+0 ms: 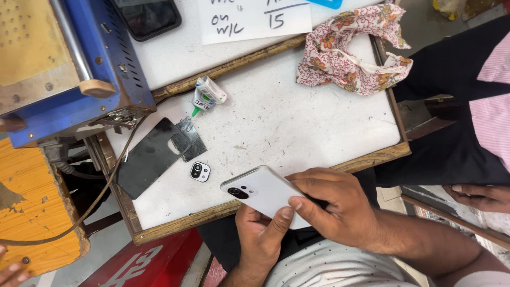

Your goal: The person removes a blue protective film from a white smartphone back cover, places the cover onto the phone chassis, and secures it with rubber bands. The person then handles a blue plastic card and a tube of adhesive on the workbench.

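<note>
both hands (297, 218) close together, fingers seemingly curled

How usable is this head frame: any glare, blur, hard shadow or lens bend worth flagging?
Head view: even, soft light with no hard shadows on the white board; the white phone is bright but its lens cluster reads clearly, without blown glare; left hand and right hand are sharp, no motion blur; the glue tube is crisp; the wooden frame bows slightly, hinting wide-angle bend.

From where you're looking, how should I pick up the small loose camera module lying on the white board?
Pinch the camera module by its two opposite side edges, coming straight down from above. It lies flat, lens side up, so only the thin rim offers a hold. The dark back panel sits close on its left; the right side is freer.
</note>
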